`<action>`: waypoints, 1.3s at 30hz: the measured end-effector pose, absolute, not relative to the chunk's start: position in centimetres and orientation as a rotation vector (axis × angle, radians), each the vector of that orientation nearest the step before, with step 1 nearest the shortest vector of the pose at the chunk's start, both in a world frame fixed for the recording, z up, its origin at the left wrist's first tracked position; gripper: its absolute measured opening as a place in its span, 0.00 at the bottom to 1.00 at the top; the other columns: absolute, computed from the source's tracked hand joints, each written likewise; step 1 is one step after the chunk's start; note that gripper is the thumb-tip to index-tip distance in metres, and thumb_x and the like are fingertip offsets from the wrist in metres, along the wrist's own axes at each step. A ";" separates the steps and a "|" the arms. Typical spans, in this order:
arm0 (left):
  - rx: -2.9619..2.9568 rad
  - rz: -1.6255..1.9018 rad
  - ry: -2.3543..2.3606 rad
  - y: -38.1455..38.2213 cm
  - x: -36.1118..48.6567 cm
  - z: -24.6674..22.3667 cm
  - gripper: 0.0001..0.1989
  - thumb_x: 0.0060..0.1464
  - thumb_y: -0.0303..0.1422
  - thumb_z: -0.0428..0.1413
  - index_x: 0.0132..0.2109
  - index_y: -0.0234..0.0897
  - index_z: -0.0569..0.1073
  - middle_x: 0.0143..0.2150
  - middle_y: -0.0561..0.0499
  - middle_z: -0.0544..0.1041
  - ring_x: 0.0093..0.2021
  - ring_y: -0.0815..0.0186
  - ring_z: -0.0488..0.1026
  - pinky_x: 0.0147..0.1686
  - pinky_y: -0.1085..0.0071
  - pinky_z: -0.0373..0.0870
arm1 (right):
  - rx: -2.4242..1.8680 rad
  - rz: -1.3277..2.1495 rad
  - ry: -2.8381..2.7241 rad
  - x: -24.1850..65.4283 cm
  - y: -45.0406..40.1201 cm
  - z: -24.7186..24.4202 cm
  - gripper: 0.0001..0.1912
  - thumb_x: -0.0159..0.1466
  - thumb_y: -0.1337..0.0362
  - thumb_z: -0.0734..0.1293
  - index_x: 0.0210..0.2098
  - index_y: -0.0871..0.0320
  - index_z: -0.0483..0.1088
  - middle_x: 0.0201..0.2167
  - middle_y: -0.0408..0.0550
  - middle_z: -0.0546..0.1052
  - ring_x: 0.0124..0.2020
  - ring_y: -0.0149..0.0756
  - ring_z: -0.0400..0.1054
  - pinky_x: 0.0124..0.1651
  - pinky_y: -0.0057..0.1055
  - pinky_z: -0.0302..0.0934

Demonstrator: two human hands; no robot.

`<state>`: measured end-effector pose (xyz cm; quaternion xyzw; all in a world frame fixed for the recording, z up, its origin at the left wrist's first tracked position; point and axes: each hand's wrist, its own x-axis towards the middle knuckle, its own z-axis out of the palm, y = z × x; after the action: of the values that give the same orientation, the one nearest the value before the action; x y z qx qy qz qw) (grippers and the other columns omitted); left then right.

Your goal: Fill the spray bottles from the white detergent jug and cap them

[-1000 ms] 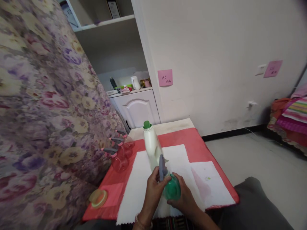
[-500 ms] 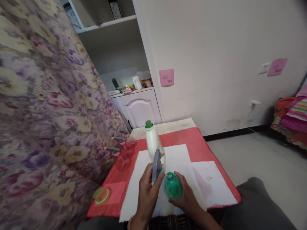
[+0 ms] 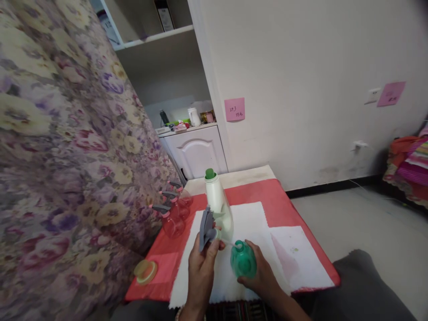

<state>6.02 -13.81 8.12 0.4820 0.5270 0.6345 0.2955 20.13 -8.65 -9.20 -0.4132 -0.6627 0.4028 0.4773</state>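
Note:
In my left hand (image 3: 202, 269) is a grey spray trigger head (image 3: 207, 229) with a pale collar. Its thin tube points right, and the end lies at the open mouth of a green bottle (image 3: 243, 260); whether the tip is inside I cannot tell. My right hand (image 3: 262, 269) wraps round that small translucent bottle, which is tilted a little. Just behind my hands stands a tall pale-green bottle (image 3: 216, 196) with a green stopper in its neck. Under everything lies a white cloth (image 3: 247, 214).
Several clear pink-collared spray bottles (image 3: 174, 223) line the left edge of the red-covered table (image 3: 281, 203). A shallow yellowish round container (image 3: 146, 272) sits at front left. White paper (image 3: 306, 249) lies on the right. A floral curtain (image 3: 67, 178) hangs close on the left.
The spray head has moved left and turned, so its collar and tube now show, with the tube toward the bottle's mouth. The green bottle stays nearly in place. The view has shifted slightly.

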 end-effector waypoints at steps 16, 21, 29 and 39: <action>0.954 1.970 0.932 -14.5 1.8 10.1 0.14 0.52 0.33 0.62 0.47 0.40 0.74 0.44 0.49 0.77 0.30 0.70 0.72 0.34 0.71 0.72 | -0.990 1.007 -1.634 20.4 -8.9 -9.5 0.46 0.45 0.64 0.74 0.61 0.52 0.53 0.59 0.54 0.66 0.61 0.56 0.61 0.62 0.49 0.57; 0.759 2.129 0.819 -14.6 -1.1 10.2 0.15 0.47 0.28 0.63 0.45 0.40 0.75 0.42 0.52 0.78 0.35 0.69 0.74 0.31 0.75 0.74 | -1.025 1.002 -1.646 20.5 -8.8 -9.9 0.46 0.45 0.65 0.73 0.61 0.52 0.54 0.59 0.54 0.66 0.61 0.56 0.61 0.62 0.49 0.58; 0.783 2.137 1.239 -14.0 -4.5 6.2 0.18 0.47 0.34 0.65 0.47 0.40 0.75 0.40 0.55 0.78 0.33 0.72 0.75 0.36 0.75 0.73 | -1.016 0.985 -1.676 20.7 -9.1 -10.0 0.45 0.48 0.58 0.74 0.62 0.54 0.54 0.60 0.55 0.66 0.62 0.56 0.61 0.62 0.46 0.58; 1.685 1.534 1.651 -12.7 -6.6 -3.3 0.21 0.42 0.22 0.55 0.44 0.41 0.78 0.50 0.45 0.77 0.55 0.53 0.71 0.60 0.53 0.62 | -1.053 1.024 -1.662 20.5 -9.0 -10.4 0.46 0.46 0.61 0.73 0.61 0.54 0.54 0.61 0.56 0.66 0.63 0.56 0.59 0.64 0.48 0.54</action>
<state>-6.62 -12.72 -3.29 0.5909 0.5788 0.5379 0.1629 20.48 -9.01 -10.42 -0.4250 -0.6710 0.4133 0.4454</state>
